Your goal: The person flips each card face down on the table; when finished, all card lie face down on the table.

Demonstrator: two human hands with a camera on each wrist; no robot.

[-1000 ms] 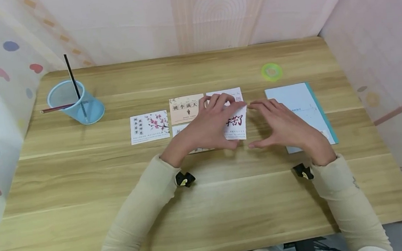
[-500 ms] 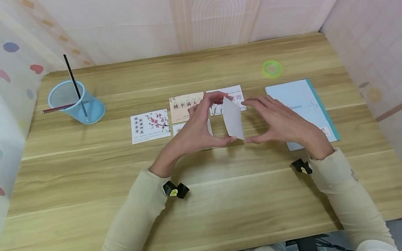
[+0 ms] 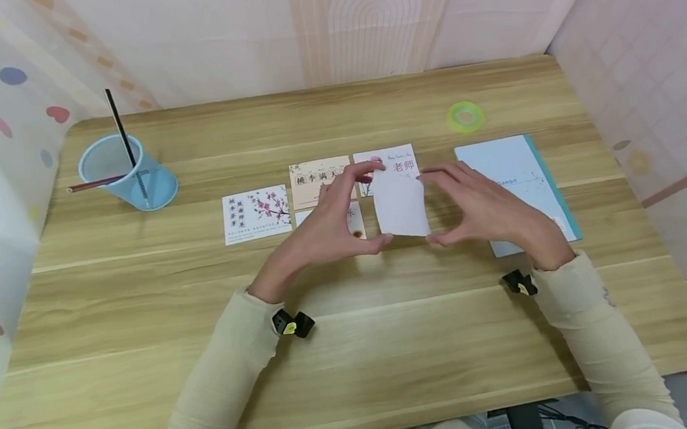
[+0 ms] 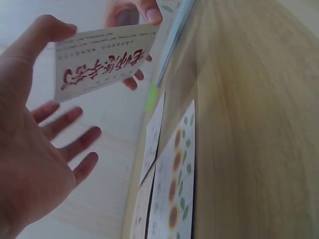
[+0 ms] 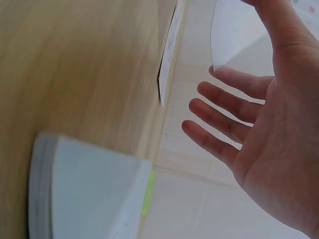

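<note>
White card held up off the wooden table, pinched between left hand and right hand. Thumb and forefinger of each grip its edges, other fingers spread loose.

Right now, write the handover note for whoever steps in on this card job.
Left hand: thumb and forefinger pinch the white card's left edge.
Right hand: thumb and forefinger pinch its right edge.
The card is lifted off the table, blank side to the head camera; the left wrist view shows red calligraphy on its other face.
Lying flat: the blossom card, the tan card, the pink-lettered card and the sunflower card.
The blue notebook lies to the right.
Done: one card picked up.
Left: likely setting it down; the four others lie untouched.
</note>
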